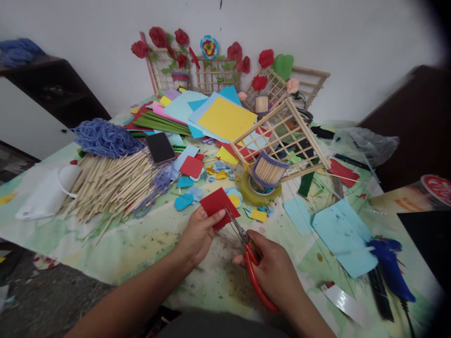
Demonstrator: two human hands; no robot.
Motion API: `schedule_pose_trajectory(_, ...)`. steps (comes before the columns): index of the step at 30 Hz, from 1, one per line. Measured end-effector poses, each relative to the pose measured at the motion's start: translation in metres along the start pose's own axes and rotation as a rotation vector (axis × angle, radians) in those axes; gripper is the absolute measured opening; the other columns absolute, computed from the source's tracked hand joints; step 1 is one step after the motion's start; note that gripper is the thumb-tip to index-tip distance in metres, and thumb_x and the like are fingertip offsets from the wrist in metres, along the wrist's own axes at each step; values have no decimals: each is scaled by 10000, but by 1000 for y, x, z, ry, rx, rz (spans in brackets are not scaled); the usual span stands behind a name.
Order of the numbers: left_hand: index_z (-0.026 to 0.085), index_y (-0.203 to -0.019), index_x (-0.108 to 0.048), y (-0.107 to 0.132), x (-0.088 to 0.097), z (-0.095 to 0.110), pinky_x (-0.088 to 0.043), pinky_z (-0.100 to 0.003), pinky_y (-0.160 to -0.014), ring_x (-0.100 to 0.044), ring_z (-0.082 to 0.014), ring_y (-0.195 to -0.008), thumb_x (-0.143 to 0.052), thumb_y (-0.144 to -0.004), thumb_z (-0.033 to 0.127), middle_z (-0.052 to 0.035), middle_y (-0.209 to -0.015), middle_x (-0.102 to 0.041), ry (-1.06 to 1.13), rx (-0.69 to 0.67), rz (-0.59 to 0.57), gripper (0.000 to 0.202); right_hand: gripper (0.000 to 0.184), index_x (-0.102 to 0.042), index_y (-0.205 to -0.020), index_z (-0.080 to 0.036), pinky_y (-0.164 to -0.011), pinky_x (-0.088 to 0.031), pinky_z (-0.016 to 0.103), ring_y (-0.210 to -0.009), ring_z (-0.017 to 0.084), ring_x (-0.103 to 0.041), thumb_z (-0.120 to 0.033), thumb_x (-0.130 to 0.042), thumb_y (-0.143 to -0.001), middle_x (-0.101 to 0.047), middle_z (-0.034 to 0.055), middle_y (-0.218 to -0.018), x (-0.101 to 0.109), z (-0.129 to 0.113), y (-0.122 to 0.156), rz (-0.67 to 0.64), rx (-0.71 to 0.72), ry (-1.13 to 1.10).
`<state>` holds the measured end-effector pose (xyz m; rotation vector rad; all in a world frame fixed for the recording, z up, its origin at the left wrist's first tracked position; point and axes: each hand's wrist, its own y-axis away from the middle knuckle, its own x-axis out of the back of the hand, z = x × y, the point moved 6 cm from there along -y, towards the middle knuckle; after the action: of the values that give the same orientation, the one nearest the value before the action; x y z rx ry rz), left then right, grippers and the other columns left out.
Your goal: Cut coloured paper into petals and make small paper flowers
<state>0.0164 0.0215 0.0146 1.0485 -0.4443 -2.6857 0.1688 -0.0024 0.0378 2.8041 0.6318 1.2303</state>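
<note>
Between thumb and fingers, my left hand (201, 231) pinches a square of red paper (219, 203) above the table's front half. My right hand (269, 263) is closed round the red handles of a pair of scissors (251, 260). The blades point up and to the left, and their tips lie over the right part of the red paper. Whether they bite into it I cannot tell. Just beyond the paper are cut blue and yellow paper petals (186, 201) and a roll of yellowish tape (259, 190).
To the left lie thin wooden sticks (105, 183), blue yarn (107, 137) and a phone (160, 147). A stick lattice (282, 145) leans behind the tape. Coloured paper sheets (227, 117) are piled at the back. On the right are light blue paper (341, 234) and a blue glue gun (392, 267) with a cord.
</note>
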Motion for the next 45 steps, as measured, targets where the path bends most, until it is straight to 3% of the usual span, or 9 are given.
schedule_pose_trajectory(11,136,-950,-662,-6,6,3,-540,-268,-787,-676,-166,-822,-710,-718,192,-62,-938,-719,54,10,14,244,159,-532,-791,-217,-541,-346,225,-576,149,-491,-376,-543,-801,-528,-26,-606,-2,1,1,-9,15,-8)
schedule_pose_trajectory(21,129,-902,-687,-5,8,0,-553,-212,-668,-670,-127,-693,-738,-678,159,-43,-846,-728,-3,46,33,231,138,-537,-775,-222,-522,-328,228,-563,152,-505,-360,-545,-779,-548,-24,-599,-4,0,2,9,3,46)
schedule_pose_trajectory(30,127,-915,-695,-3,7,-5,-557,-211,-674,-673,-127,-694,-736,-675,146,-48,-848,-736,7,77,30,244,221,-588,-873,-203,-529,-347,231,-560,153,-502,-406,-552,-792,-558,-12,-611,-6,-1,3,10,-11,30)
schedule_pose_trajectory(45,139,-865,-690,-2,8,-4,-549,-186,-624,-669,-115,-664,-761,-649,148,-28,-799,-732,6,79,25,228,199,-607,-907,-201,-542,-383,228,-574,153,-529,-352,-572,-783,-593,-11,-636,-11,1,1,6,-2,-67)
